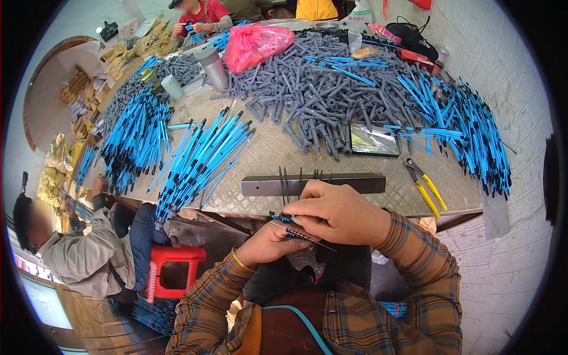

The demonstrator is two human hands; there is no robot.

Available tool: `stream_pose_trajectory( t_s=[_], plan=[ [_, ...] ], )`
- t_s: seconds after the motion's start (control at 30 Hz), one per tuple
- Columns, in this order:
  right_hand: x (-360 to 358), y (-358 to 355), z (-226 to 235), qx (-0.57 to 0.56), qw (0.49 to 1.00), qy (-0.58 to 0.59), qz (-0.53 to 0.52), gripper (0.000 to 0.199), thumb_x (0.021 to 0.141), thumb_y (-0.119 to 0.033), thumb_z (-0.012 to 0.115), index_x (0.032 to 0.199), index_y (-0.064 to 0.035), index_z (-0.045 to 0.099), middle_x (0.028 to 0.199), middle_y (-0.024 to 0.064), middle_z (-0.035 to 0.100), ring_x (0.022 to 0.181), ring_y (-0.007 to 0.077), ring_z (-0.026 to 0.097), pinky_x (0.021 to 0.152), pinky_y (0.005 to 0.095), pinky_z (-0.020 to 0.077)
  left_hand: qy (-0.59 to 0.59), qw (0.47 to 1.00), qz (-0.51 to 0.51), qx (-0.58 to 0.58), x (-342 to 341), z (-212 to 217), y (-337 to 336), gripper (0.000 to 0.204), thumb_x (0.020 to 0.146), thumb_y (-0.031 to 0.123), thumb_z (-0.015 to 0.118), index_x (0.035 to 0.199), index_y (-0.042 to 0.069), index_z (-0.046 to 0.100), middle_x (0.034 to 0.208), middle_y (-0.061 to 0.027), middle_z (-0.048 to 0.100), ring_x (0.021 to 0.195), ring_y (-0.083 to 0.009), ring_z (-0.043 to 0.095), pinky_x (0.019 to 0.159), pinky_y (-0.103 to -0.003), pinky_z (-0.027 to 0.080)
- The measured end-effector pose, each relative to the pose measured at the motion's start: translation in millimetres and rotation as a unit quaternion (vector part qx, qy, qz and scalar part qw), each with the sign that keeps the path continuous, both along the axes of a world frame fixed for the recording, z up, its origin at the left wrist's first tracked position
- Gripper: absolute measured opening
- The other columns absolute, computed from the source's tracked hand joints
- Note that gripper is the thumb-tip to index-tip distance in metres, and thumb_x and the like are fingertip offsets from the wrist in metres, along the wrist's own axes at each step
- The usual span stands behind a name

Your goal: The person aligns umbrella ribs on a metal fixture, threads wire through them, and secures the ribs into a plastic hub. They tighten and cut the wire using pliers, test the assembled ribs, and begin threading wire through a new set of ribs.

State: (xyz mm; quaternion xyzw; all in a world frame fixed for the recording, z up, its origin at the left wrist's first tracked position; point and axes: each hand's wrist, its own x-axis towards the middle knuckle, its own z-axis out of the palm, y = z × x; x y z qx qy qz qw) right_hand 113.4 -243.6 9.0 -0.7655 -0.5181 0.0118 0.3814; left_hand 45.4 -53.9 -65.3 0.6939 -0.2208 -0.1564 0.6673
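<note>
My left hand [269,241] is closed around a small bundle of dark, ribbed pieces [297,235] with bits of blue, just beyond my lap. A thin metal rod [319,243] slants across that bundle, its tip pointing down to the right. From above, my right hand [338,214] bends over the left, thumb and fingers pinched together at the bundle. Exactly what the right fingertips grip is hidden. Right beyond both hands lies a grey metal bar [257,187] with several thin dark pins standing up from it.
Yellow-handled pliers [427,198] lie right of the bar. Grey plastic parts [331,89] heap the table's middle, with blue rods [204,157] bundled left and more blue rods [473,136] right. A person [89,254] sits left beside a red stool [177,266]; another person [204,21] works across.
</note>
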Motion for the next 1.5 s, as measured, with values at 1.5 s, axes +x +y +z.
stream_pose_trajectory(
  t_s=[1.5],
  plan=[
    [18.6, 1.7, 15.8, -0.002, 0.988, 0.147, -0.043, 0.009, 0.079, -0.012, 0.061, 0.085, -0.0055, 0.06, 0.072, 0.0098, 0.057, 0.058, 0.0269, 0.054, 0.053, 0.031, 0.0435, 0.083, 0.993, 0.061, -0.051, 0.6, -1.1, 0.5, 0.018, 0.087, 0.003, 0.056, 0.103, 0.002, 0.063, 0.101, -0.0044, 0.064, 0.098, -0.0122, 0.057, 0.085, -0.027, 0.045]
  ],
)
